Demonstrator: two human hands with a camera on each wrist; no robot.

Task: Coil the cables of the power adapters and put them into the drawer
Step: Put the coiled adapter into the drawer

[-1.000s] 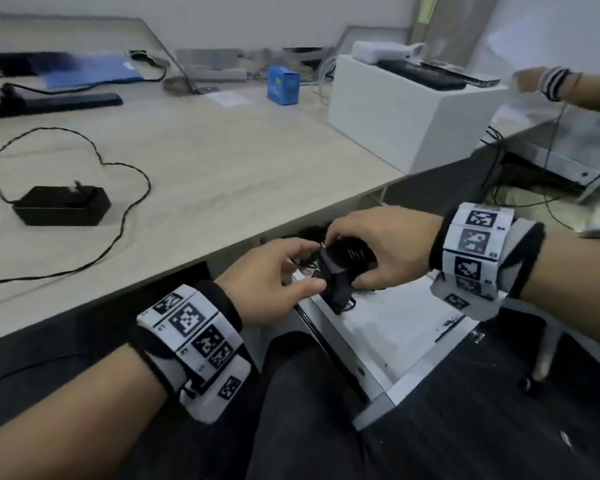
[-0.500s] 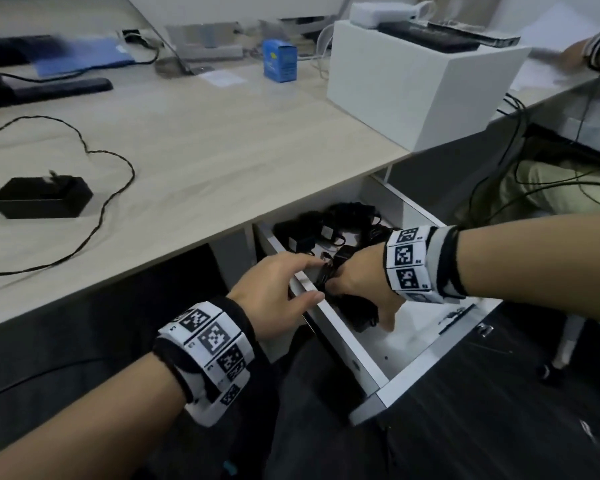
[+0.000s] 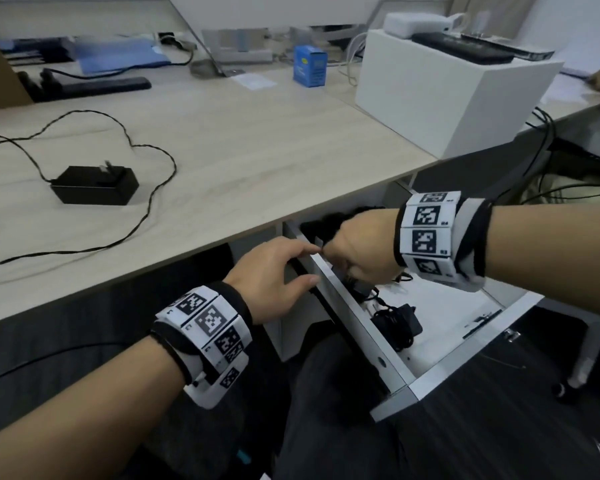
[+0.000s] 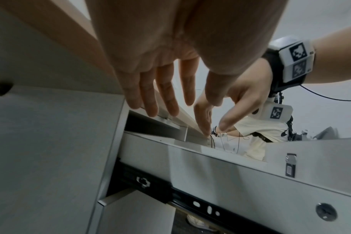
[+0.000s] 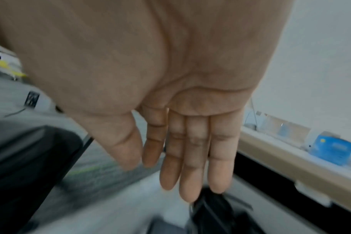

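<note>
A black power adapter (image 3: 94, 185) lies on the wooden desk (image 3: 257, 161) at the left, its cable (image 3: 153, 199) loose in wide loops. The white drawer (image 3: 458, 306) under the desk edge stands pulled out. A coiled black adapter (image 3: 395, 323) lies on its floor, and more black adapters (image 3: 329, 223) sit at its back. My right hand (image 3: 354, 258) hovers over the drawer with straight, empty fingers (image 5: 190, 174) above a black adapter (image 5: 210, 213). My left hand (image 3: 312, 265) is beside the drawer's left wall (image 4: 230, 174), its fingers (image 4: 166, 95) straight and empty.
A white box (image 3: 447, 91) with devices on top stands at the desk's right end. A small blue box (image 3: 309, 69) and a black bar (image 3: 94, 86) sit further back. Cables (image 3: 568, 168) hang right of the drawer. My lap is just below the drawer front.
Both hands held a coiled adapter above the drawer. The right hand lowered it in, let go and rose with straight fingers. The left hand let go and stayed beside the drawer wall.
</note>
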